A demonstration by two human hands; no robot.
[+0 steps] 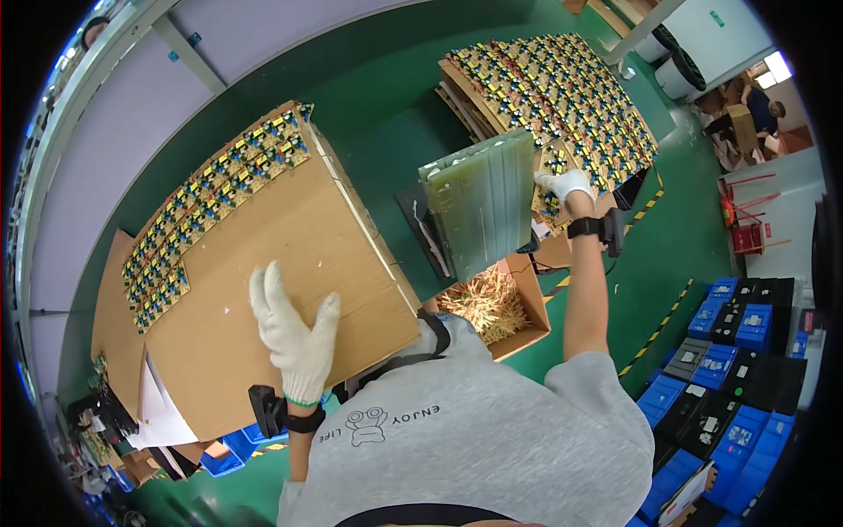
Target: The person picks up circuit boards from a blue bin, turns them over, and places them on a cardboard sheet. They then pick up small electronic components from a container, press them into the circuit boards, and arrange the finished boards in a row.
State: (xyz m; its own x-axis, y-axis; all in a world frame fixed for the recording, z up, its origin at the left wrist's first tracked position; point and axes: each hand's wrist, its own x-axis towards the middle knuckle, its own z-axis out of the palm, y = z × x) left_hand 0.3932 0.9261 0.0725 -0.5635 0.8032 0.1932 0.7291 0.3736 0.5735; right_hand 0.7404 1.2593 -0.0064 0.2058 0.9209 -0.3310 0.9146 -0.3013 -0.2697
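Note:
My left hand, in a white knit glove, is over a brown cardboard sheet, fingers spread and holding nothing. Along that sheet's far left edge lie rows of populated circuit boards with yellow and blue parts. My right hand, also gloved, reaches out to the right stack. Its fingers are closed at the edge of a circuit board panel, partly hiding it. Many more circuit boards cover the top of that stack, just beyond this hand.
A greenish translucent slab stands upright between the two stacks. Below it, a cardboard box holds pale yellow strips. Blue and black crates are piled at the right. Another person bends over a carton at the far right.

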